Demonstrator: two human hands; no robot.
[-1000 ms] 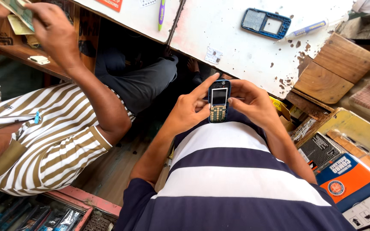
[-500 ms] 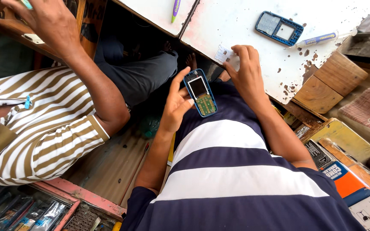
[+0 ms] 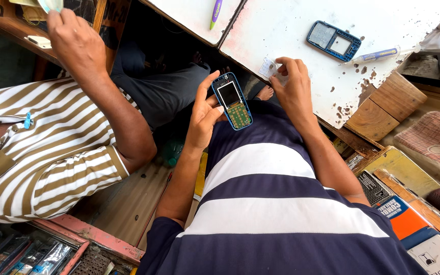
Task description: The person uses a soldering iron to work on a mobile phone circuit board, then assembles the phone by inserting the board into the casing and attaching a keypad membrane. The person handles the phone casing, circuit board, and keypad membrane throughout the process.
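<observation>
Gripped in the left hand (image 3: 203, 114), a small blue phone (image 3: 232, 101) with its front cover removed stood nearly upright above the lap, its dark screen and bare keypad board facing the head camera. Thumb and fingers closed around the phone's left edge and back, so the phone sat just right of the palm. Beside it, the right hand (image 3: 294, 89) rested at the near edge of the white table (image 3: 301, 30), its fingertips pinched on a small pale translucent piece (image 3: 270, 67) lying on the tabletop; the right grip was closed on that piece. Farther back on the table lay the blue front cover (image 3: 333, 40), well apart from both hands, with a blue-and-white pen (image 3: 380, 53) just to its right. At left, a second person in a brown-and-white striped shirt (image 3: 42, 147) raised one hand (image 3: 75, 43) toward a wooden shelf (image 3: 11, 28).
</observation>
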